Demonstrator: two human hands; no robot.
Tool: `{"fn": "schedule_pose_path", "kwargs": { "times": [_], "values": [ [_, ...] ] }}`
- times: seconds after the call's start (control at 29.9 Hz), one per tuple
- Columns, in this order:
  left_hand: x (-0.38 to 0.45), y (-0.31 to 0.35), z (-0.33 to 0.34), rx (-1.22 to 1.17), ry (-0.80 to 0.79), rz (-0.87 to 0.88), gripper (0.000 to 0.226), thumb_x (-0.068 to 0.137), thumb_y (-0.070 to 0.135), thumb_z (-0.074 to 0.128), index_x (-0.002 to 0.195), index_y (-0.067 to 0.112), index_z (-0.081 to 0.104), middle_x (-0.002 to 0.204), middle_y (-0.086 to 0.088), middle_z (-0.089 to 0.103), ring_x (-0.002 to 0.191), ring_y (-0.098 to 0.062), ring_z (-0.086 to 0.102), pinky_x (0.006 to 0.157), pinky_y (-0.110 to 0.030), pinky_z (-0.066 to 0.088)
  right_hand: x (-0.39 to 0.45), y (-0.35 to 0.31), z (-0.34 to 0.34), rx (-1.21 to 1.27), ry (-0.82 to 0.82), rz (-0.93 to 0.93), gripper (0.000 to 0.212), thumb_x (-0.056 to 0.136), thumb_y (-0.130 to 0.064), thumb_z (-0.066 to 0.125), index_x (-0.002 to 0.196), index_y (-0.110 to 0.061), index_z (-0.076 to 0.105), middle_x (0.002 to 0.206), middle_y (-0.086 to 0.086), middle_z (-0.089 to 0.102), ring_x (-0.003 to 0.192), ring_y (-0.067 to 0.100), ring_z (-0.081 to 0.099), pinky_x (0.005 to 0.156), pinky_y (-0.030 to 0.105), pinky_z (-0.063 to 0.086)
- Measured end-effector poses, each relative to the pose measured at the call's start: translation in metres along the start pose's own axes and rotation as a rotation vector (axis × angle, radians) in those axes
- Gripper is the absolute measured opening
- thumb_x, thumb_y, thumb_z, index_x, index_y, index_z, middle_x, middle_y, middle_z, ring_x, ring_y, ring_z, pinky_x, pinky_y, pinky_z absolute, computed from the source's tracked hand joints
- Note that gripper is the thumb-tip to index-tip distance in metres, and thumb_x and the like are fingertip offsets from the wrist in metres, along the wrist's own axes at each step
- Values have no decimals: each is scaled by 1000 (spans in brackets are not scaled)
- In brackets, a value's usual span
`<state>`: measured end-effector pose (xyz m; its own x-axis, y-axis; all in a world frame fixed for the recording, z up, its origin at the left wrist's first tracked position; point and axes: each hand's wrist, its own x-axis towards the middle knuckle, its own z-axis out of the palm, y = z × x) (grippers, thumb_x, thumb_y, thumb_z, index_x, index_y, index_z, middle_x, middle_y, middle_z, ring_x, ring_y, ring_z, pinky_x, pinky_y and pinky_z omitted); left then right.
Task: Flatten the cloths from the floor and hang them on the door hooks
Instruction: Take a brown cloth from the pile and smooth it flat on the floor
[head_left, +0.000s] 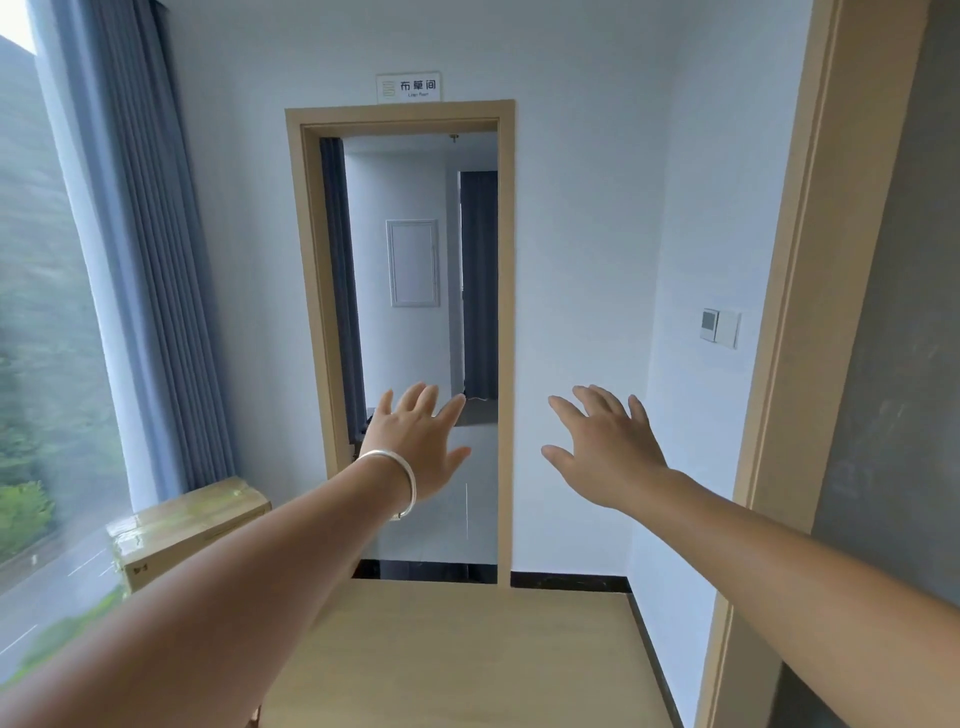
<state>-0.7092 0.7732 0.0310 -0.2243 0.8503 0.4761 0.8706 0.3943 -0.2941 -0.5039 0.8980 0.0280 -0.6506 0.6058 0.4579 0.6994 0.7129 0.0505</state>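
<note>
Facing an open doorway (426, 332) across wood floor (467, 649), box (187, 525) by the window, my left hand (415, 441) and right hand (608, 447) spread, empty.

brightness: pretty bright overall, soft daylight, nothing harsh
light source: the big window (47, 312) on the left, washing the white wall (582, 260) in a cool bluish tone
glare: top left corner of the window is blown out white; the cardboard box (187, 525) by the window has shiny reflections on its top
shadows: faint and soft, a bit darker along the curtain (156, 260) folds and inside the doorway (415, 312)
blur: greenery outside looks smeared, left forearm edge is soft near the bottom left corner
distortion: wide-angle bend, door frame (789, 312) on the right leans and curves, arms stretched at the bottom corners
focus: sign (409, 87) small print unreadable
</note>
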Motion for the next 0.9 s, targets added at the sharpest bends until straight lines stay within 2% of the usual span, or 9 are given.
{"fn": "schedule_pose_path", "kwargs": {
  "times": [0.54, 0.9],
  "values": [
    [211, 7, 138, 34, -96, -40, 73, 91, 66, 29, 150, 30, 8, 156, -6, 17, 146, -27, 9, 116, -54, 11, 200, 95, 123, 17, -53, -11, 62, 96, -53, 36, 150, -29, 18, 159, 4, 14, 147, 19, 4, 117, 52, 3],
    [376, -35, 245, -31, -64, -38, 71, 93, 62, 28, 151, 29, 4, 157, -6, 13, 146, -25, 5, 116, -52, 7, 366, 119, 212, -58, -47, -13, 61, 96, -54, 35, 149, -28, 19, 158, 4, 16, 146, 20, 7, 117, 52, 5]
  ]
}}
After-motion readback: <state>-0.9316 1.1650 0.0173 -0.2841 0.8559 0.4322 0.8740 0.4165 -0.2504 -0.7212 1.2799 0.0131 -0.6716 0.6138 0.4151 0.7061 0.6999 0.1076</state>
